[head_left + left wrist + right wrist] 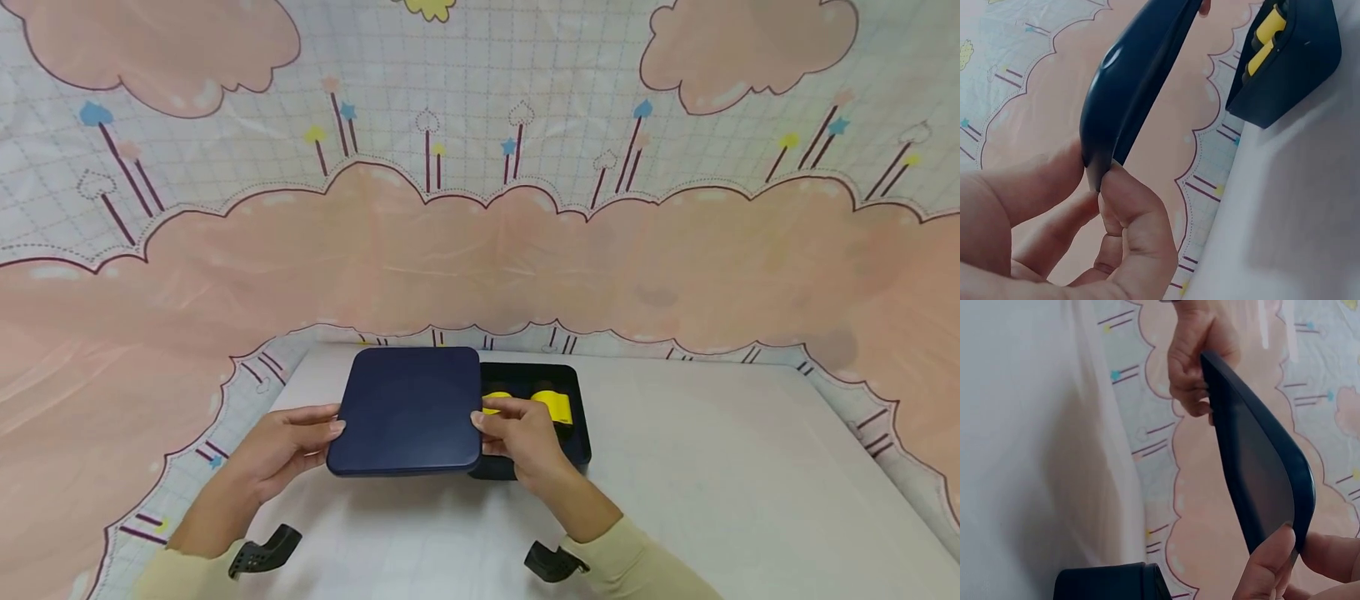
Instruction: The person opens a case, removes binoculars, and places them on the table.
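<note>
Both hands hold a dark blue square lid (408,408) up off the table, one at each side. My left hand (288,446) pinches its left edge between thumb and fingers; the left wrist view shows that grip (1129,219) close up. The right hand (525,437) pinches the opposite edge, and its thumb (1275,550) lies against the lid's hollow underside. Behind the right hand stands a dark box (577,442) without its lid, partly hidden by the lid and hand. Inside it are yellow-and-black things (553,406), rounded and side by side (1269,25).
The box stands on a white table (735,467). A printed cloth backdrop (525,258) with pink clouds rises behind the table and runs down its sides. Black straps (266,550) are at both wrists, by the pale sleeves.
</note>
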{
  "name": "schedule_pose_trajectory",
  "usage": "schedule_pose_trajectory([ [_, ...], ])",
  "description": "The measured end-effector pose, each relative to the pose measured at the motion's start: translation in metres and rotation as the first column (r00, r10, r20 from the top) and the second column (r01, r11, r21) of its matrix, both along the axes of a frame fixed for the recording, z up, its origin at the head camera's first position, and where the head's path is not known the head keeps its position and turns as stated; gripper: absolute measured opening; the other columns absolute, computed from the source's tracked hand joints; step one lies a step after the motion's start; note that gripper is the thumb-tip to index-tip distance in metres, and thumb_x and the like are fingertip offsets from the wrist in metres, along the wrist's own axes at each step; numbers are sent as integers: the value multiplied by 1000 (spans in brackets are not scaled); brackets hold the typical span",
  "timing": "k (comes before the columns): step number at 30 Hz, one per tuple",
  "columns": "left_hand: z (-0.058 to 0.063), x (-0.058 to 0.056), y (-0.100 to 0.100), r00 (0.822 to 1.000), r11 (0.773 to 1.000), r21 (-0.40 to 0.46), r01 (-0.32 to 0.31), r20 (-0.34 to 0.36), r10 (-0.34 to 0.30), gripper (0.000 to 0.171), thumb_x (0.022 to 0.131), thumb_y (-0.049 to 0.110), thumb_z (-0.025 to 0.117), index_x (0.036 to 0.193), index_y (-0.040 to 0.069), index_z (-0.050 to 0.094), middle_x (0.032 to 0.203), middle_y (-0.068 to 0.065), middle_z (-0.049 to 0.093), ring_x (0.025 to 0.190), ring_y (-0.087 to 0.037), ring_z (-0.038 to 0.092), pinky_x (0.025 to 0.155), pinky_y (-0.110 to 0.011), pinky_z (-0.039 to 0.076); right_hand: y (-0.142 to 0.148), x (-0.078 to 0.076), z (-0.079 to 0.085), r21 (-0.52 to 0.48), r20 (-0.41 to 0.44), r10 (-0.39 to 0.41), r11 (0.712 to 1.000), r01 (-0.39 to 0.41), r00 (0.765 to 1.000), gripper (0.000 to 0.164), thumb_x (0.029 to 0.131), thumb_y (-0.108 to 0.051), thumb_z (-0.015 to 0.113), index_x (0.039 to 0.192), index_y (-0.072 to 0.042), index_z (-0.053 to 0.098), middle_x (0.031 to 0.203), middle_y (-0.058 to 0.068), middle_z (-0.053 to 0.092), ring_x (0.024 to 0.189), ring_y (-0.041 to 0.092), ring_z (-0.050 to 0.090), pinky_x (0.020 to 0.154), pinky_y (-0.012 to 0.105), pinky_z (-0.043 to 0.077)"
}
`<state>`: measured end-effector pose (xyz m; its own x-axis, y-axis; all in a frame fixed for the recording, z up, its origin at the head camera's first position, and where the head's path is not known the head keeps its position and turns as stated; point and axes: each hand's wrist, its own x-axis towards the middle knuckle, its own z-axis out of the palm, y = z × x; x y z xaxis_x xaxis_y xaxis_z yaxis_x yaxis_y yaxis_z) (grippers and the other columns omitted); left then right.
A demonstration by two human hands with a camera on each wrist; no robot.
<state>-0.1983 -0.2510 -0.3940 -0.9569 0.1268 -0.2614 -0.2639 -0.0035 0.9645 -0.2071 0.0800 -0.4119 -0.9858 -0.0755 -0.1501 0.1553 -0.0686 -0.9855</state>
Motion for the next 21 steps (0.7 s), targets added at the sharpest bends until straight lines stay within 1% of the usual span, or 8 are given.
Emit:
schedule_pose_trajectory([
  [4,0,2,-5,1000,1000,23,-3,3,3,36,96,5,73,131,9,72,106,9,76,91,-9,74,80,-25,61,-4,0,0,-6,-4,12,1000,-12,1000,35,95,-9,76,127,2,71,93,8,69,67,14,65,67,21,61],
  [8,-4,3,-11,1000,1000,26,-6,8,6,38,96,5,73,134,9,71,107,9,76,92,-9,74,81,-25,62,-8,2,0,-20,6,23,1000,-23,1000,35,95,-9,76,128,2,70,93,7,69,68,14,65,67,21,60],
  [11,-7,5,-16,1000,1000,20,-9,15,9,34,96,5,72,130,13,73,107,10,76,92,-9,73,81,-25,62,-13,3,-1,-28,12,31,999,-31,999,37,94,-10,77,129,3,70,92,7,68,68,13,65,67,22,61],
  [16,-10,6,-24,1000,1000,30,-6,11,6,27,97,5,71,114,24,79,105,12,77,91,-7,73,81,-25,61,-20,3,-4,-32,13,38,999,-38,999,39,94,-10,78,130,3,69,89,6,69,67,13,66,67,22,62],
  [21,-9,6,-30,1000,998,61,14,13,-15,30,98,3,69,103,30,79,104,11,78,90,-6,73,80,-24,61,-25,4,-7,-36,29,36,999,-35,999,40,94,-10,77,131,3,69,88,6,69,67,13,66,67,22,61],
])
